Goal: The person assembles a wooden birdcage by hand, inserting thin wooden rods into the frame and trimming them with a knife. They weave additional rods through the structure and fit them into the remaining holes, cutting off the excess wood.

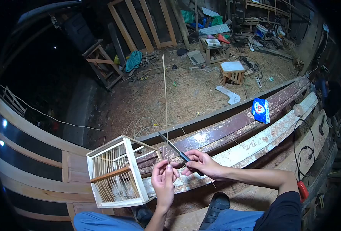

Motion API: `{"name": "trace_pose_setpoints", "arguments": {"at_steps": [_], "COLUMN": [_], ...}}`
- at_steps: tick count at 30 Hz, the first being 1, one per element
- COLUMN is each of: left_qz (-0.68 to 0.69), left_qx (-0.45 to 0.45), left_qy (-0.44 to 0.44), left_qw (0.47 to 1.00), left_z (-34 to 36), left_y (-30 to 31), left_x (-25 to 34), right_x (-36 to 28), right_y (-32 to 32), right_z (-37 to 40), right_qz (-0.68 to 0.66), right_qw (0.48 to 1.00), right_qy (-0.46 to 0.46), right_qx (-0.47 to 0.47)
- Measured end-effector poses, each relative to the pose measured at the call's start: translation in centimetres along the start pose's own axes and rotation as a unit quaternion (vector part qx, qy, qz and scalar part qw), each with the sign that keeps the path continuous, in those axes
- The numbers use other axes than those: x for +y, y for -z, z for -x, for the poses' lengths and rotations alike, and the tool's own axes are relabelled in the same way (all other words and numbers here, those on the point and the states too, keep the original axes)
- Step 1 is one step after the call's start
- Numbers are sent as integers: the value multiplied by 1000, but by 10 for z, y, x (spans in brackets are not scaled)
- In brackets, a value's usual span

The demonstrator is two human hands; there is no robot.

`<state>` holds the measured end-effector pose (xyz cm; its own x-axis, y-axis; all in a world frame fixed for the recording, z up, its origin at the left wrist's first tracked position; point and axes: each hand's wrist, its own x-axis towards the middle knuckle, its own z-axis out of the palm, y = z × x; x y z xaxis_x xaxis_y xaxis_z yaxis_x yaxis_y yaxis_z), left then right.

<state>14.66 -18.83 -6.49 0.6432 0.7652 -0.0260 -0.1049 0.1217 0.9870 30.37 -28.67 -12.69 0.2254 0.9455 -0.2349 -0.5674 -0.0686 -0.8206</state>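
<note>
My right hand (203, 165) is wrapped round the dark handle of a knife (173, 146), whose blade points up and to the left. Close beside it, my left hand (164, 183) pinches the lower end of a long thin bamboo strip (165, 92). From those fingers the strip stands up and away, and the blade crosses it just above the hand. Left of my left hand is a pale wooden cage (126, 163) with thin curved bars and a brown crosspiece, tilted on its side by the bench planks.
A worn white plank (251, 148) and a maroon plank (224, 129) run to the upper right, with a blue packet (260, 111) on them. A black cable (294, 140) lies at the right. Small stools (232, 67) and coiled strips (139, 125) are on the littered ground.
</note>
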Motion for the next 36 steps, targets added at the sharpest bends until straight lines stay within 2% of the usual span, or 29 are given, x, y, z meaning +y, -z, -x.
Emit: {"name": "trace_pose_setpoints", "arguments": {"at_steps": [2,4,7,9,11,13,17,18,19,22,23,26,30,32,33,36], "left_qz": [-4,7,-19,-13,-1,17,103,134,179,223,224,218,199,240,238,261], "left_qx": [-10,-9,-21,-41,-64,-91,-92,-120,-150,-174,-171,-175,-192,-222,-228,-195], "left_qy": [-37,-29,-39,-43,-24,4,76,60,59,67,60,84,41,90,93,116], "left_qw": [999,1000,999,998,998,996,988,982,970,957,958,956,960,941,939,938], "left_z": [6,11,10,3,-7,-17,-24,-23,-22,-12,-10,-9,-8,-10,-11,-12], "left_y": [1,2,15,29,44,56,61,64,71,83,88,106,123,128,129,128], "left_x": [32,65,106,127,143,149,145,139,131,127,127,141,140,150,150,151], "right_x": [-13,-27,-49,-68,-88,-110,-132,-134,-137,-122,-123,-123,-124,-131,-129,-124], "right_y": [-15,-31,-54,-71,-91,-113,-156,-167,-181,-204,-212,-232,-256,-257,-257,-254], "right_z": [-2,0,4,11,16,18,29,31,34,32,31,32,31,31,32,30], "right_qz": [-21,-3,13,60,167,217,422,449,500,592,600,696,707,776,784,764], "right_qw": [1000,995,992,991,970,949,872,863,836,752,746,649,640,548,533,553], "right_qy": [18,93,110,117,172,219,224,210,200,261,256,275,258,274,265,267], "right_qx": [-11,-32,-57,-32,47,70,109,99,103,128,131,138,155,154,175,200]}}
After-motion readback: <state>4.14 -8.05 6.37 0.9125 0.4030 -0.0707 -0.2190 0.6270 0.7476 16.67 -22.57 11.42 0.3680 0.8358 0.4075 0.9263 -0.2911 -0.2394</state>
